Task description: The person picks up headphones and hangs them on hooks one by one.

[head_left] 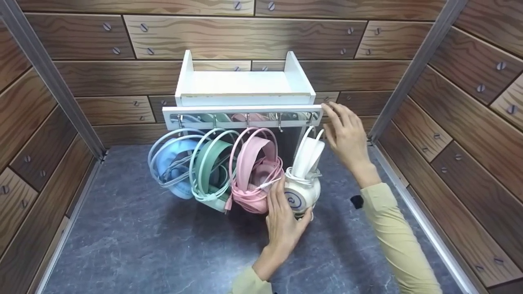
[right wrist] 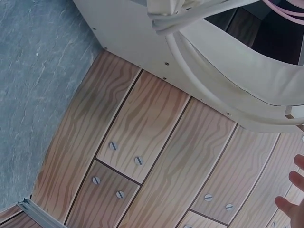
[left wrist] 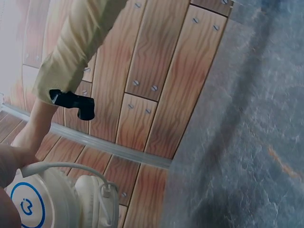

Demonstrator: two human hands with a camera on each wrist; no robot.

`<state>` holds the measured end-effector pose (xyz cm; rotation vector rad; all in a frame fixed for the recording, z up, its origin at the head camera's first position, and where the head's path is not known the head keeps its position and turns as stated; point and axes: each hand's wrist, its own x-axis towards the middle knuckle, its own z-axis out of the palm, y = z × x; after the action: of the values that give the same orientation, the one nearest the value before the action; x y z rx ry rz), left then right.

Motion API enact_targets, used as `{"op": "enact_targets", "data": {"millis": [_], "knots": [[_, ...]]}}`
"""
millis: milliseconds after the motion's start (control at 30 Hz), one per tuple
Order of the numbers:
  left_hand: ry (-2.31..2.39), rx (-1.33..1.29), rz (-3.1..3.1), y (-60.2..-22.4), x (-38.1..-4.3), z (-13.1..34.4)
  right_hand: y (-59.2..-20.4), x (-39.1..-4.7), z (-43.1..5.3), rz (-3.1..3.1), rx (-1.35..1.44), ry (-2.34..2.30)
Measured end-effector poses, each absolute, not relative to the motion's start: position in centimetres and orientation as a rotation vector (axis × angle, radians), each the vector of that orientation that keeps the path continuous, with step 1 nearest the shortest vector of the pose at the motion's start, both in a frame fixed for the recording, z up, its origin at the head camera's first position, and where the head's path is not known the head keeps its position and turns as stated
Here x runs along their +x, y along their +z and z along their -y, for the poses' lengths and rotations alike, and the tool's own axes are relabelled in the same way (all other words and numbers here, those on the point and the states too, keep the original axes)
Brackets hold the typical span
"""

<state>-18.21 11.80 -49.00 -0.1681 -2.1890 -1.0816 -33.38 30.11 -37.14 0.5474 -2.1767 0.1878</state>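
Note:
White headphones (head_left: 304,192) with a blue emblem on the ear cup hang from the right-end hook of a white rail (head_left: 245,109). My left hand (head_left: 282,222) touches their lower cup, fingers extended along its left side and thumb at the lower right. The same emblem shows on the headphones (left wrist: 57,202) in the left wrist view. Beside the rail's right end is my right hand (head_left: 349,134), its fingers loosely spread, with the fingertips close to or touching the edge. In the right wrist view, fingers (right wrist: 297,175) of that hand appear apart from the white headband (right wrist: 247,71).
Pink headphones (head_left: 255,163), green headphones (head_left: 212,167) and blue headphones (head_left: 179,163) hang further left, cables looped around them. A bare hook (head_left: 280,122) separates pink from white. Above is a white shelf (head_left: 241,81). Wood-patterned walls (head_left: 245,36) enclose the grey surface (head_left: 163,249).

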Motion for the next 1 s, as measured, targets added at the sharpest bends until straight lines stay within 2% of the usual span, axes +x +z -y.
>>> {"op": "enact_targets", "data": {"millis": [533, 1000], "knots": [[-0.991, -0.19, 2.264, -49.0, -18.2, -11.7, -37.2, -33.3, -30.0, 2.17, 0.537, 0.233], [-0.983, -0.388, 2.264, -45.7, -17.0, -8.0, -35.3, -31.2, -28.4, 2.227, 0.444, 0.233]]}}
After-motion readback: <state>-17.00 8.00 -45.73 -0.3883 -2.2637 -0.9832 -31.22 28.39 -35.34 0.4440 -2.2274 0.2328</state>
